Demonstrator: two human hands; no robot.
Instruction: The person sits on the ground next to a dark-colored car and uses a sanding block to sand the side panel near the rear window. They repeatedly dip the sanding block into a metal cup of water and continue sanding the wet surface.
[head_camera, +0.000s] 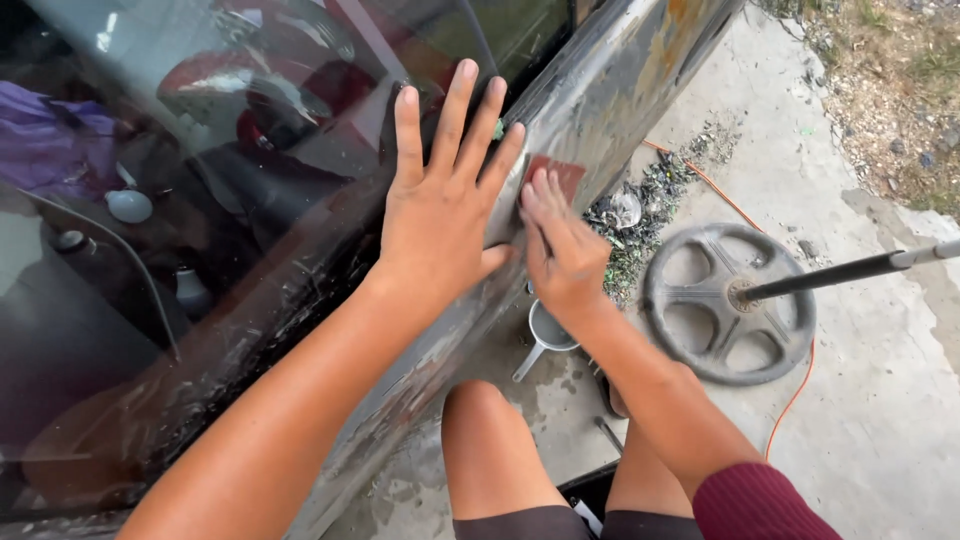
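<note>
We are outdoors, crouched on a stained concrete floor (860, 400) beside a car door (600, 90) whose bare metal panel is scuffed, streaked and rusty near the top. The door runs slantwise across our view, from lower left to upper right, with the dark window glass (200, 150) above the panel. Past the concrete lies gravelly ground with dry grass.

Our left hand (440, 215) lies flat on the door at the line where glass meets metal, its fingers (455, 110) spread and pointing up the panel. Just beside it, our right hand (562, 250) presses a small reddish-brown sheet of sandpaper (558, 172) against the metal, fingers held together and laid flat over the sheet. The sandpaper shows above the fingertips, its long axis following the slant of the door, its far corner pointing up and to the right.

On the floor below sit a small metal cup (548, 335), a pile of debris (640, 215), a round grey wheel-shaped base (728, 300) with a dark pole, and an orange cable (790, 400).
</note>
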